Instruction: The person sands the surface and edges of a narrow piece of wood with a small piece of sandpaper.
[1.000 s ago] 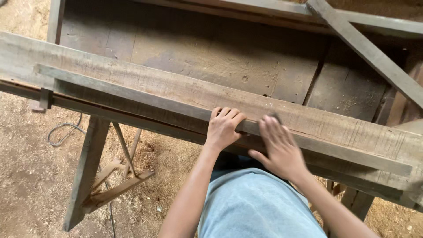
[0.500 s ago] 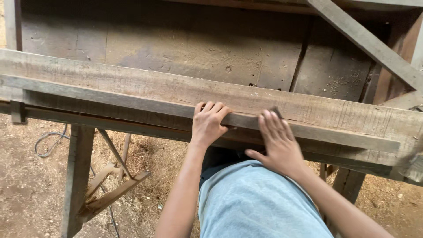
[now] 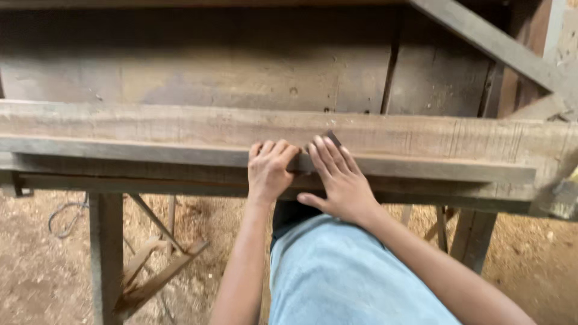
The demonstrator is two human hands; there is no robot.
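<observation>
- Left hand: fingers curled over the near edge of the narrow wooden strip, knuckles up, gripping it from the front. The grip looks meant to pin the strip against the beam behind it.
- Right hand: fingers spread flat and nearly straight on top of the strip, thumb out toward 8 o'clock. It closes on nothing; it presses down. A small dark object shows at the fingertips, at 12 o'clock from the hand; too little of it is visible to identify.
- Narrow wooden strip: long, grey, lying level across the view from 9 to 3 o'clock, set along the front of the heavy beam and touching it.
- Heavy beam: rough, weathered, at 12 o'clock of both hands, serving as a backstop.
- Workbench leg: upright, at 8 o'clock, with loose wood offcuts leaning beside it.
- Sawdust-covered ground: below the bench; a loop of cord lies at 9 o'clock.
</observation>
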